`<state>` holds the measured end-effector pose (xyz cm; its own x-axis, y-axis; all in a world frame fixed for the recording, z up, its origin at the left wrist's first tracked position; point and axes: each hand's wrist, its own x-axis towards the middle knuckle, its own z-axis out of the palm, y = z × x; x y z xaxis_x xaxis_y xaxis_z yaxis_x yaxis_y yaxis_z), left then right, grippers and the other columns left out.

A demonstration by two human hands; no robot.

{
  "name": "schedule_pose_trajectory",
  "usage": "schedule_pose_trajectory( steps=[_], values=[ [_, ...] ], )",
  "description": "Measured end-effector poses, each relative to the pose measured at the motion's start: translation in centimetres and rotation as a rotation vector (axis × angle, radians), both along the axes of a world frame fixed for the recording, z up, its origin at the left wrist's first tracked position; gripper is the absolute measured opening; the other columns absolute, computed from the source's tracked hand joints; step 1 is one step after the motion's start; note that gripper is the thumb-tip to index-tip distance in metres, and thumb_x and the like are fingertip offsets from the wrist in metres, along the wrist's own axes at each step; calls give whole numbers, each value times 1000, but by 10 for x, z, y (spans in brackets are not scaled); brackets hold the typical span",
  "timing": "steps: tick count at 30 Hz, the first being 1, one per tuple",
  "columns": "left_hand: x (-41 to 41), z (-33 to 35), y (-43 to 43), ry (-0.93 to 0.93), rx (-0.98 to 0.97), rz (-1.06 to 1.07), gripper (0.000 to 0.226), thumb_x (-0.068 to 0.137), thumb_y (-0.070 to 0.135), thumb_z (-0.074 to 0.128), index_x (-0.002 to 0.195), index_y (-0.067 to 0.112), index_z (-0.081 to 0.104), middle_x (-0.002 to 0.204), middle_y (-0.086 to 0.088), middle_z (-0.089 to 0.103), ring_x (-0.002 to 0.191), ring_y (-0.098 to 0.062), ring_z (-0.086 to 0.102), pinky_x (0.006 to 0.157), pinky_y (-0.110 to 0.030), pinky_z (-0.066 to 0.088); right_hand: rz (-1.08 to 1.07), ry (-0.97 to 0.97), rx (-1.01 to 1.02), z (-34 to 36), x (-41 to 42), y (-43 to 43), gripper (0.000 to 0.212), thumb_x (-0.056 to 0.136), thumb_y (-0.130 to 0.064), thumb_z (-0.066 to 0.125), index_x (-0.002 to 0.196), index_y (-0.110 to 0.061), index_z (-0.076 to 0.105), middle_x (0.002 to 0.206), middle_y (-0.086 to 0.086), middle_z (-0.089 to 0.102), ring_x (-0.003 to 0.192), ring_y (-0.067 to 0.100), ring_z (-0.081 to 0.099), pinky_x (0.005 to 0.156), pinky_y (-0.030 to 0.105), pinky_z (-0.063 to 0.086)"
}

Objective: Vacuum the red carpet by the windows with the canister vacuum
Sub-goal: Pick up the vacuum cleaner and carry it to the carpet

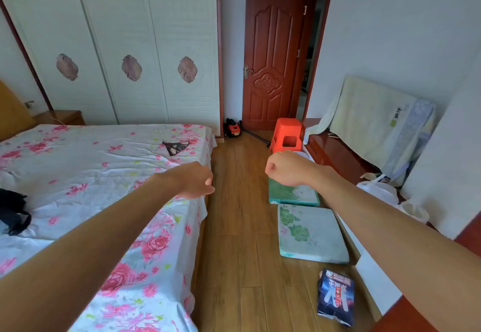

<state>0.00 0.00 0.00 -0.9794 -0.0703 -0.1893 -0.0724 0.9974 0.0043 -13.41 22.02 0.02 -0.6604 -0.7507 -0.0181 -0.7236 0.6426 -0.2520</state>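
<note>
Both arms reach forward: the left hand [195,180] loosely curled above the bed's [78,175] edge, the right hand [283,167] fisted over the wooden floor [242,227], both empty. Two cushions [309,232] lie below. The vacuum [232,128] sits far off beside the door [270,58] and wardrobe [125,45].

Both arms reach forward over a bedroom. The left hand [196,180] hangs loosely curled above the corner of the bed [78,175], which wears a rose-print sheet; a folded dark fan [175,146] lies on it. The right hand [285,167] is closed in an empty fist above the wooden floor [242,227]. Far off, a small red canister vacuum [232,128] sits on the floor between the wardrobe [117,45] and the brown door [272,58]. A red plastic stool [287,135] and two floral cushions [311,232] line the right side.
</note>
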Motion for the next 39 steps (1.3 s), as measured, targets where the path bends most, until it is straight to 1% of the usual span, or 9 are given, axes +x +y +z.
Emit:
schedule_pose_trajectory(
  steps=[3,9,12,17,22,27,30,35,39],
  values=[
    [-55,5,-3,-23,40,52,33,102,37,48,117,13,64,118,-6,66,105,-22,62,90,-32,50,-44,-50,-4,5,-56,-4,36,86,-2,42,53,-13,32,56,3,25,49,19,26,55,35,29],
    [-154,14,-18,-12,75,63,33,102,34,48,116,10,66,114,-7,68,99,-21,64,87,-31,51,-34,-58,1,3,-161,-22,31,85,-5,43,56,-11,33,60,7,26,54,22,29,55,38,30],
    [-197,0,-36,-24,62,70,34,101,37,48,119,13,66,117,-5,68,102,-20,63,90,-32,52,-42,-78,2,-14,-204,-38,34,86,-7,44,55,-14,33,58,4,26,52,21,30,57,39,34],
    [-263,-32,-83,-117,56,52,37,101,39,49,121,12,65,118,-6,67,103,-20,63,94,-33,51,-43,-133,51,-38,-265,-79,41,92,-6,46,53,-17,38,55,1,31,48,16,34,55,33,34],
    [-341,-37,-149,-82,75,20,35,102,35,49,118,9,66,112,-8,69,92,-18,62,86,-31,51,-61,-121,45,-43,-337,-139,33,85,-4,44,56,-12,31,55,3,23,49,20,27,56,38,31],
    [-418,-35,-215,-88,82,0,37,102,36,48,117,7,66,114,-10,69,97,-23,66,89,-35,54,-91,-113,28,-37,-404,-201,30,86,-6,44,58,-11,33,55,5,28,49,20,28,55,37,31],
    [-454,-34,-243,-82,98,-17,36,102,35,49,121,9,64,114,-8,69,100,-22,65,88,-30,51,-98,-110,35,-41,-441,-231,27,87,-10,45,61,-10,38,59,9,35,52,22,34,56,38,35],
    [-512,-42,-284,-140,88,-21,38,102,34,47,125,8,63,122,-8,67,103,-21,64,92,-30,50,-115,-131,50,-48,-503,-273,24,89,-9,44,65,-7,41,61,11,36,54,23,35,57,38,35],
    [-567,-46,-311,-147,74,-3,39,103,35,47,124,7,63,121,-10,67,108,-25,64,95,-33,50,-82,-144,64,-57,-560,-302,26,86,-9,45,60,-10,38,57,6,34,52,22,36,56,40,37]
  ],
)
